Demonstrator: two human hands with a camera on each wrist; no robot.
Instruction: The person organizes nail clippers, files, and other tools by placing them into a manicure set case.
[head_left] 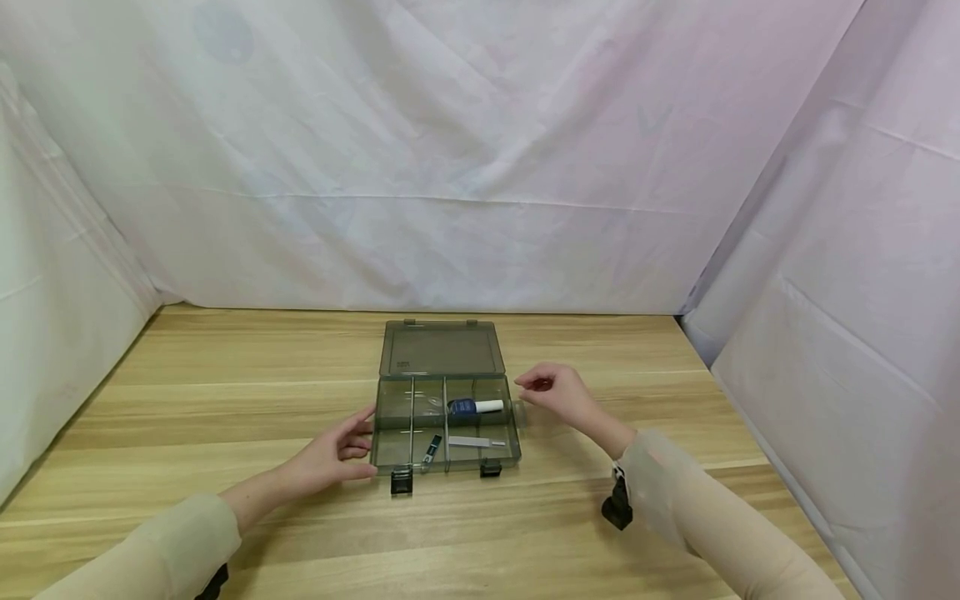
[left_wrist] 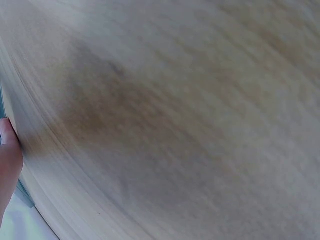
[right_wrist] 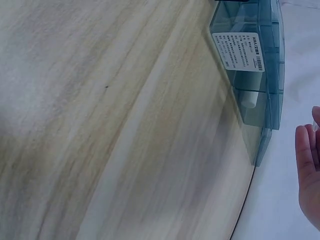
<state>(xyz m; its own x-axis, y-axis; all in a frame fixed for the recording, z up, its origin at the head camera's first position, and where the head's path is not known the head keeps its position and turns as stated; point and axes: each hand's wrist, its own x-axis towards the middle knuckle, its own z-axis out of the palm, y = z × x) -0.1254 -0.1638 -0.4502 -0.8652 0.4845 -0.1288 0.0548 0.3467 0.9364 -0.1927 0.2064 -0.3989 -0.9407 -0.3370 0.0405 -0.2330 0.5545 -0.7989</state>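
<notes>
A translucent grey compartment box (head_left: 392, 446) lies with its lid (head_left: 442, 348) folded back. One back compartment holds a dark blue nail polish bottle (head_left: 463, 407) with a white cap. In front of it lies a flat pale grey bar (head_left: 468, 442), and beside that a small dark-and-silver item (head_left: 431, 450), seemingly nail clippers. My left hand (head_left: 330, 454) rests along the box's left side with fingers spread; the left wrist view catches only its edge. My right hand (head_left: 562, 396) hovers just off the right side, thumb and fingertips close together; whether something small sits between them is unclear.
Two black latches (head_left: 401, 481) hang down at the box's front. A white printed label (right_wrist: 239, 51) is stuck to its right wall. The wooden table (head_left: 262, 358) is bounded by white cloth (head_left: 420, 250) at the back and both sides.
</notes>
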